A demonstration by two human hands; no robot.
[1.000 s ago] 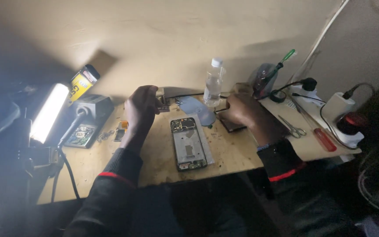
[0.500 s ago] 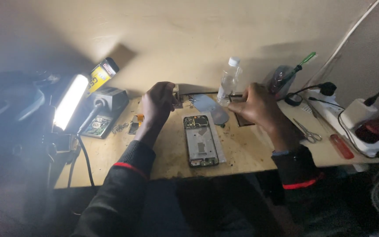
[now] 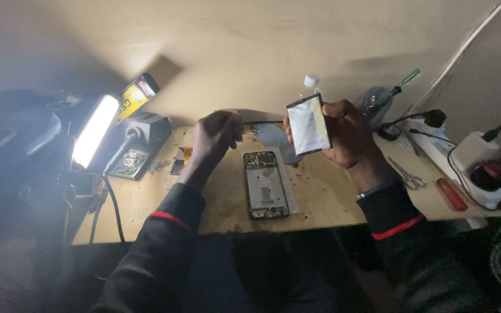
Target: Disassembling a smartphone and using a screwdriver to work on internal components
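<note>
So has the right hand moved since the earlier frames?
Yes. The right hand has lifted off the bench, now holding a flat battery up above the opened phone, which stays flat on the wooden table.

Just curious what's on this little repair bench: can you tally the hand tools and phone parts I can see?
Scissors: 1
Screwdrivers, green-handled and red-handled: 2
Opened phone frame on the bench: 1
Flat battery-like pack held up in the right hand: 1
Total: 5

The person wears a dark, long-sleeved knit top whose 2 ribbed cuffs each carry a thin red stripe. Both the bare left hand point(image 3: 215, 134) and bare right hand point(image 3: 349, 133) are ungloved. A thin pale band circles the right wrist just above that cuff.
</note>
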